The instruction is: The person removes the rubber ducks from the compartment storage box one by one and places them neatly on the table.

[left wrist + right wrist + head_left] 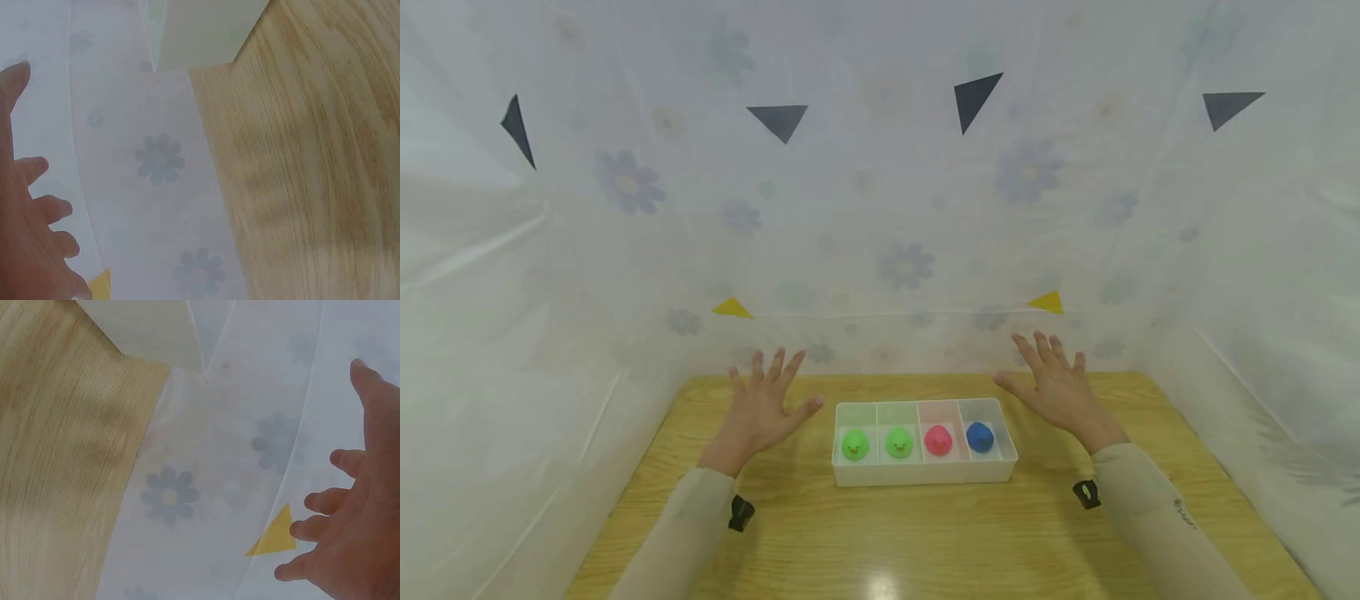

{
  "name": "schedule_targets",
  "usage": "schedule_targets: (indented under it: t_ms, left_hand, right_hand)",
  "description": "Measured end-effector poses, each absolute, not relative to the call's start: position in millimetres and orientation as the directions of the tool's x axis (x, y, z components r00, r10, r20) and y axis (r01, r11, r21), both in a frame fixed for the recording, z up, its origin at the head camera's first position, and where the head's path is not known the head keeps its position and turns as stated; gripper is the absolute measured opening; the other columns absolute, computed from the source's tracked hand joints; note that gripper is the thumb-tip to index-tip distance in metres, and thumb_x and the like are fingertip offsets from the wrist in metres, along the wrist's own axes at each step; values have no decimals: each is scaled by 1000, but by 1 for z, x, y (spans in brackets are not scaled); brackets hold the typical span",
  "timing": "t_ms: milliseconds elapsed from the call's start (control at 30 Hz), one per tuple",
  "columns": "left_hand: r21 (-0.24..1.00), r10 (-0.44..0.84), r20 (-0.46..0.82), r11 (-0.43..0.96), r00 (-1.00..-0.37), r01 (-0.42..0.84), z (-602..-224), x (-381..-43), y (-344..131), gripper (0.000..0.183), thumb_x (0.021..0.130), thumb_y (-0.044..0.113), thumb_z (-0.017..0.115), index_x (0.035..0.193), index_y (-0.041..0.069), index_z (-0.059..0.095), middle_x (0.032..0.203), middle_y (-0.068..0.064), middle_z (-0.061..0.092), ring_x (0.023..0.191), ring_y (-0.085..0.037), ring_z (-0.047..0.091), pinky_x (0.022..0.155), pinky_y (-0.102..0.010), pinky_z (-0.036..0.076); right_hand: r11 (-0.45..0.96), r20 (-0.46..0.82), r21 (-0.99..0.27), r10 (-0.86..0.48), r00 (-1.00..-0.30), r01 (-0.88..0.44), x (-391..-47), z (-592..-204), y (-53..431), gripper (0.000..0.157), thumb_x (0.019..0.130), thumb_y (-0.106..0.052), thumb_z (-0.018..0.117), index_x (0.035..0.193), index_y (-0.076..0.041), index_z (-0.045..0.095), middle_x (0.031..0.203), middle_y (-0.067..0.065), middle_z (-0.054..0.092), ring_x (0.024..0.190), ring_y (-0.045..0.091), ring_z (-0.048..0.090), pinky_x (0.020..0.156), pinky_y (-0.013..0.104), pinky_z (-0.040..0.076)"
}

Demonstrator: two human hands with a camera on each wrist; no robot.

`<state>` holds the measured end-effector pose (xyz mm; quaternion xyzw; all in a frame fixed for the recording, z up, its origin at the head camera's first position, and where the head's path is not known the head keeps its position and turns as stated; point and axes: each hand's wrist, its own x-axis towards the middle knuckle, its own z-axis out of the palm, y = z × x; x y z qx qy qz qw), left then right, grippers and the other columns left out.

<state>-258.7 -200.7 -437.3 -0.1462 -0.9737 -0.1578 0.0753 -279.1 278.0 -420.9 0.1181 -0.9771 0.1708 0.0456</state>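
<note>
A long white box (922,474) with a row of compartments stands on the wooden table. From left to right its compartments hold a green toy duck (854,445), a second green duck (898,443), a pink duck (938,441) and a blue duck (980,437). My left hand (762,414) is held up left of the box, fingers spread, holding nothing. On the other side my right hand (1060,390) is likewise raised with spread fingers and nothing in it. Both wrist views show a corner of the box beyond the hand.
A pale flowered sheet (880,208) hangs behind the table and along both sides. Dark triangles (778,122) and yellow triangles (1047,302) are stuck to it. The wooden tabletop (880,533) extends in front of the box. Each wrist has a small black band piece (741,512).
</note>
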Motion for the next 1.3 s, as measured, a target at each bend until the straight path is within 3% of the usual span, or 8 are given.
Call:
schedule_targets:
  t_ms: [367,467,500,600,633,733,800,1300]
  left_hand:
    - [415,303,231,829,-925,375,-450,-251,-195,89,100,64,59,170,20,26,172,-25,25,159,-54,16,119,-84,5]
    - [459,310,236,800,-921,387,-455,-249,-194,89,100,64,61,170,22,25,173,-23,25,160,-52,16,120,-83,5]
    - [466,313,239,794,-919,391,-457,-249,-193,89,100,64,61,170,22,25,173,-22,25,160,-52,17,120,-83,5]
    - [483,320,247,778,-915,403,-463,-248,-191,89,99,64,62,170,22,27,173,-21,27,160,-51,19,121,-82,8]
    - [479,323,249,778,-913,406,-465,-247,-190,90,99,64,62,169,22,27,172,-21,27,159,-51,20,121,-81,9]
    - [482,330,247,774,-911,411,-471,-246,-188,91,98,64,63,170,23,26,172,-20,29,159,-50,21,123,-79,11]
    - [491,333,241,768,-912,410,-475,-245,-186,91,98,64,64,170,24,26,172,-20,29,159,-50,22,123,-78,11]
    - [525,365,169,753,-915,397,-494,-239,-174,95,97,64,66,169,15,27,171,-21,31,159,-51,22,124,-77,12]
  right_hand:
    - [814,261,-467,-247,-933,-346,-276,-434,277,67,103,-48,67,151,-3,55,159,29,47,146,55,43,115,73,36]
    - [802,299,-476,-239,-924,-362,-275,-440,277,55,102,-39,71,143,-3,64,150,28,58,110,53,68,106,69,48]
    - [796,301,-487,-234,-925,-360,-275,-443,277,52,102,-38,72,141,-4,66,147,27,61,94,52,70,103,66,51]
    - [775,297,-524,-223,-928,-354,-275,-451,278,45,101,-33,74,137,-5,70,138,25,68,80,47,71,97,62,56]
    - [767,291,-538,-220,-931,-349,-274,-453,277,44,101,-32,74,135,-6,71,136,24,69,82,46,72,96,62,56]
    - [747,277,-563,-232,-932,-354,-272,-459,277,40,99,-27,76,133,-5,73,132,20,73,123,45,67,101,64,53]
    - [738,257,-577,-243,-935,-350,-270,-462,277,40,98,-25,77,133,-5,72,133,18,72,130,45,62,104,65,51]
    - [714,177,-605,-311,-934,-353,-259,-488,267,41,94,-18,79,133,-7,72,138,19,68,133,47,58,108,68,47]
